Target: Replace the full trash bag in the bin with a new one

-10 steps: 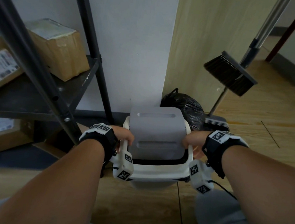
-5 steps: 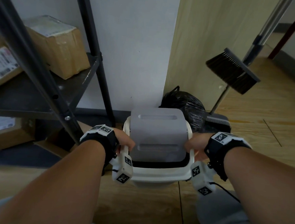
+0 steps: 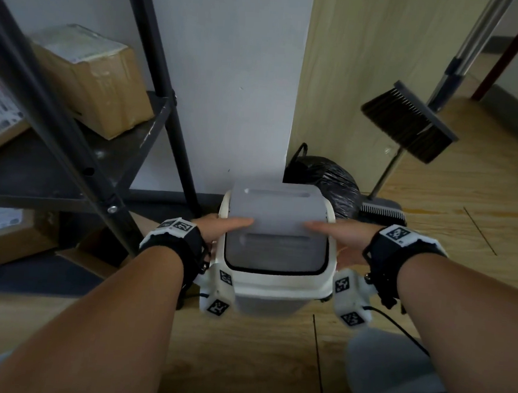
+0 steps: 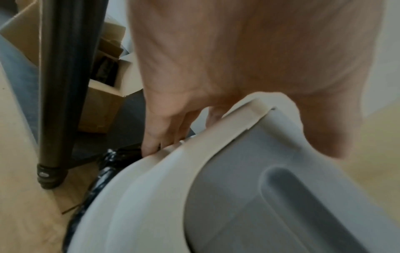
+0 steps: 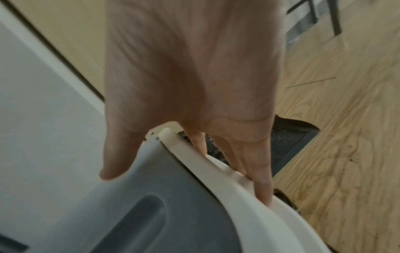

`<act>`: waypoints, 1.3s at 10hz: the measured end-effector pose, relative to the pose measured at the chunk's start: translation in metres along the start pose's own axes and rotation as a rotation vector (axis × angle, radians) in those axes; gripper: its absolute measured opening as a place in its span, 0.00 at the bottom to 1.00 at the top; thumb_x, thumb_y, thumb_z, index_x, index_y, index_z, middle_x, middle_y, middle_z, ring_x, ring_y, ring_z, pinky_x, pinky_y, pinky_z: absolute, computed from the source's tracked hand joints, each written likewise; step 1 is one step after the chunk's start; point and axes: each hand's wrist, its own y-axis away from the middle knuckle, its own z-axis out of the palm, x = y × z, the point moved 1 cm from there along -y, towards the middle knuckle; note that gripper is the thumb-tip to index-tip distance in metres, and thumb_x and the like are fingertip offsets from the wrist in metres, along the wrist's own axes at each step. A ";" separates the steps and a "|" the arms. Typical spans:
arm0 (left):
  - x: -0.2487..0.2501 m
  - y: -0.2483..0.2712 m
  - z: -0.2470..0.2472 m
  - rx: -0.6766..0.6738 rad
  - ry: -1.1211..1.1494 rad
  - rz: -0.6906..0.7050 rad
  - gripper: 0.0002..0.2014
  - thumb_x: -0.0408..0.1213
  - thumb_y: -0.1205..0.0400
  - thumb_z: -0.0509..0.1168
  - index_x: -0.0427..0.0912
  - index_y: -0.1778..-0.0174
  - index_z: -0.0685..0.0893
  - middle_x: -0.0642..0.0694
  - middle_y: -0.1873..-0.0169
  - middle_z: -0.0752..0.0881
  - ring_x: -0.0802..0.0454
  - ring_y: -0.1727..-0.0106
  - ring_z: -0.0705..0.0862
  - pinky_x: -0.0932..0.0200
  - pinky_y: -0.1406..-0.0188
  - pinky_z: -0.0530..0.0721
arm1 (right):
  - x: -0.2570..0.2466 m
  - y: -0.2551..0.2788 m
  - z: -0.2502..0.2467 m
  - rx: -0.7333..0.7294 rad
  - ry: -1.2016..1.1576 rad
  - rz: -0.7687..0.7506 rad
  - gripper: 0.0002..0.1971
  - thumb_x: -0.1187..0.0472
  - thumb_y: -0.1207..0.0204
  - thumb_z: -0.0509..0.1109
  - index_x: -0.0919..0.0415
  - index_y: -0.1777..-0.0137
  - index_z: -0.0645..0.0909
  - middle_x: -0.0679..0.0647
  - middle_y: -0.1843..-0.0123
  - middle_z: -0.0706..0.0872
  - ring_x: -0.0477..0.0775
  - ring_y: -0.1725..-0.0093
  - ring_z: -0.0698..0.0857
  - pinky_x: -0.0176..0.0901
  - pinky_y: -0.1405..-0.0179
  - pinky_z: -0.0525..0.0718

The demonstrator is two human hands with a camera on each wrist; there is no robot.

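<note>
From the head view, a small white plastic bin with a grey swing lid [image 3: 273, 250] is seen on the wooden floor [image 3: 269, 361], held between two hands. The left hand [image 3: 218, 228] is wrapped over the left side of the white rim, with its thumb laid on the grey lid. The right hand [image 3: 340, 235] is wrapped over the right side the same way. Past the right hand's fingers, a full black plastic trash bag [image 3: 324, 178] is seen tied shut on the floor, just behind the bin. Farther right of that bag, a black broom with a silver handle [image 3: 408, 127] is leaned by the wall. To the left of the left hand, a dark metal shelf [image 3: 53, 161] with a brown cardboard box [image 3: 90, 77] is seen.

From the left wrist view, the left hand [image 4: 227, 68] is seen from behind. Its fingers [image 4: 155, 137] are curled down over the outer edge of the bin's [image 4: 281, 196] white rim, and its thumb is pressed on the grey lid. A strip of black bag plastic [image 4: 101, 174] is seen poking out under the rim, below the fingers.

From the right wrist view, the right hand's [image 5: 194, 77] fingers [image 5: 257, 172] are hooked over the bin's [image 5: 151, 214] white rim, with the thumb on the grey lid. The rim is gripped by both hands.
</note>
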 end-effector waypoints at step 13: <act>0.079 0.053 -0.007 0.305 -0.253 0.202 0.32 0.58 0.15 0.49 0.36 0.26 0.73 0.30 0.30 0.78 0.33 0.30 0.78 0.43 0.28 0.76 | -0.064 0.037 -0.010 0.371 0.460 -0.312 0.33 0.42 0.14 0.47 0.68 0.22 0.68 0.65 0.35 0.79 0.61 0.39 0.80 0.49 0.35 0.77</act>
